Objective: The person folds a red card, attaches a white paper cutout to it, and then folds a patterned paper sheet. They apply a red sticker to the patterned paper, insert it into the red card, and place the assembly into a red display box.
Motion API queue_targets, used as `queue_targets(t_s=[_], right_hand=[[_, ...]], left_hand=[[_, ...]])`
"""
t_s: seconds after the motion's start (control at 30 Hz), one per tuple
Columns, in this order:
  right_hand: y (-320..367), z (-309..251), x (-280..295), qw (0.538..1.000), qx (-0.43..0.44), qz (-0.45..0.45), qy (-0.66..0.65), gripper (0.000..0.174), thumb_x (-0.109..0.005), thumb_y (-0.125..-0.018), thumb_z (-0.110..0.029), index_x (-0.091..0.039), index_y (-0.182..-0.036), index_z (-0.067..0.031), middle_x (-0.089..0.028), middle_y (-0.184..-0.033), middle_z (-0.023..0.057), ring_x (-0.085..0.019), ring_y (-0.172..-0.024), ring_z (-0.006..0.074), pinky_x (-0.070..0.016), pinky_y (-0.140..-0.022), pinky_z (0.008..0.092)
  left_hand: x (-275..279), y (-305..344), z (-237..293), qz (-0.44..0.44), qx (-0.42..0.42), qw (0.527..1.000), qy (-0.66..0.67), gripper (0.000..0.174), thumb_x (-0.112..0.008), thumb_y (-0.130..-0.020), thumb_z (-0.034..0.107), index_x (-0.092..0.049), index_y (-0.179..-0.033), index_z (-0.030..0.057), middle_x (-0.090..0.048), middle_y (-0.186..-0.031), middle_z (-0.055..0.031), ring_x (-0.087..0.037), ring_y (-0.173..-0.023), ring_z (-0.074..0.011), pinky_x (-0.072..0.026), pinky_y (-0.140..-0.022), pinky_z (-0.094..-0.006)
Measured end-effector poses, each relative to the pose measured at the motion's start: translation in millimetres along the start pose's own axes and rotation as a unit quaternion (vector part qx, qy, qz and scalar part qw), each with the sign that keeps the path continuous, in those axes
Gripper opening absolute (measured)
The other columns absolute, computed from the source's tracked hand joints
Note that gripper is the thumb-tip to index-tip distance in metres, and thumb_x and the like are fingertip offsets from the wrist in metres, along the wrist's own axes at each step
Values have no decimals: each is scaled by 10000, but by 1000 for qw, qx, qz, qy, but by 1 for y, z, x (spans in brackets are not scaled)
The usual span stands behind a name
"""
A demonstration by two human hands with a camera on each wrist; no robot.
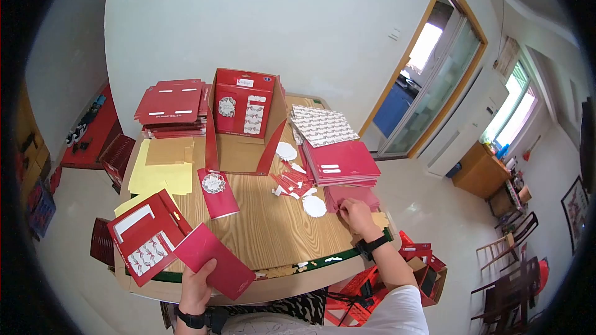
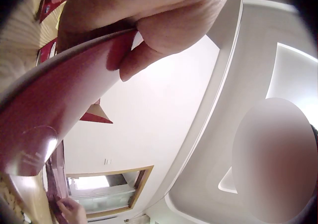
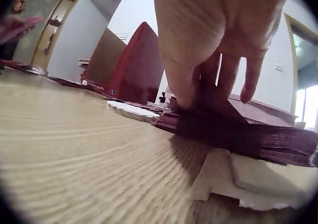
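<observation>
In the head view my left hand [image 1: 197, 285] holds a plain pinkish-red paper wallet [image 1: 214, 259] near the table's front edge, the thumb lying on its face. The left wrist view shows this wallet slightly bowed. At the right of the table my right hand [image 1: 357, 216] is over a stack of thin dark red envelopes [image 1: 349, 195]. Thumb and fingertips pinch at the top of this stack, as the right wrist view shows. A printed red card pack [image 1: 146, 236] with white cut-out areas lies partly beneath the held wallet. One red wallet with a white floral label [image 1: 218, 195] lies mid-table.
An upright red display box [image 1: 248, 124] stands at the back. Flat red packs [image 1: 174, 107] are piled on the left above yellow sheets [image 1: 158, 167]. Red wallets [image 1: 341, 162] and patterned sheets [image 1: 324, 125] are stacked right. White scalloped labels [image 1: 314, 206] and red strips [image 1: 295, 180] lie between.
</observation>
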State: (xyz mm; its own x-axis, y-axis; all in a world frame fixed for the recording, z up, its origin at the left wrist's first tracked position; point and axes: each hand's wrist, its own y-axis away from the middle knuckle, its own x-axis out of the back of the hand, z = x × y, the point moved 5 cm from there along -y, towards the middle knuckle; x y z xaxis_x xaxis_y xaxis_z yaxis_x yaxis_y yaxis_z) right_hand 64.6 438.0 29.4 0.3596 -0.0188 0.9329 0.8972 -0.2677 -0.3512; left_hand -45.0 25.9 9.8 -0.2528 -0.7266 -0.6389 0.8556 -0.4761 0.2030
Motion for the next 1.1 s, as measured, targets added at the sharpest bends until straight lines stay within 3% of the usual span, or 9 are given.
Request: queue_targets(t_s=[0.37, 0.87, 1.1], right_hand=[[2, -1, -2, 1000, -4, -11, -17, 188, -621, -755, -183, -646, -883, -48, -619, -884, 113, -589, -833, 294, -453, -736, 395], [-1, 0, -10, 998, 25, -25, 56, 170, -606, -742, -166, -642, -876, -68, -624, -937, 77, -592, -872, 249, -438, -795, 384], [-5, -2, -7, 997, 41, -18, 58, 130, -581, -752, -164, -647, -807, -67, -636, -854, 83, -606, -798, 249, -454, -760, 380]], left_hand=[[-2, -1, -2, -8, 4, 1000, -3, 317, -552, -821, -44, -510, -1129, 18, -577, -1048, -53, -549, -972, -173, -428, -865, -301], [-5, -2, -3, -9, 2, 1000, 3, 341, -558, -817, -49, -502, -1145, 25, -574, -1060, -49, -547, -980, -168, -427, -874, -298], [-3, -3, -5, -10, 7, 1000, 1, 340, -560, -818, -47, -501, -1147, 18, -573, -1073, -53, -545, -989, -172, -423, -881, -303]])
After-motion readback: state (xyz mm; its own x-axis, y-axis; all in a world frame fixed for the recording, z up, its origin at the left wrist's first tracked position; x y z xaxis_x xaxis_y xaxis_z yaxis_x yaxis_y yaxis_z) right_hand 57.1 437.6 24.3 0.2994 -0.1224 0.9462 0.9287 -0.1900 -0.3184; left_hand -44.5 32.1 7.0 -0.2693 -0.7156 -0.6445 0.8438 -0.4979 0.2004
